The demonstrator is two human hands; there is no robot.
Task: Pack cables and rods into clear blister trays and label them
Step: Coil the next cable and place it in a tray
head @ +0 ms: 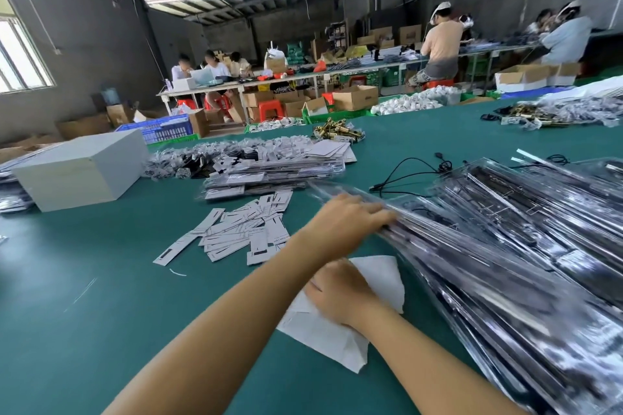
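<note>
A big, blurred heap of clear blister trays (pixel 526 246) holding dark rods covers the right of the green table (pixel 101 313). My left hand (pixel 347 222) reaches across and lies on the near left end of the top tray, fingers curled over its edge. My right hand (pixel 340 293) rests flat on white paper sheets (pixel 337 337) in front of the heap; whether it grips them is unclear. Loose white labels (pixel 242 229) lie scattered left of my hands. A black cable (pixel 408 172) lies beyond the heap.
A white box (pixel 81 172) stands at the left. Behind the labels lies a stack of packed trays (pixel 273 175), bagged parts (pixel 188 158) and brass pieces (pixel 337 133). Other people work at long benches in the back, among cardboard boxes and crates.
</note>
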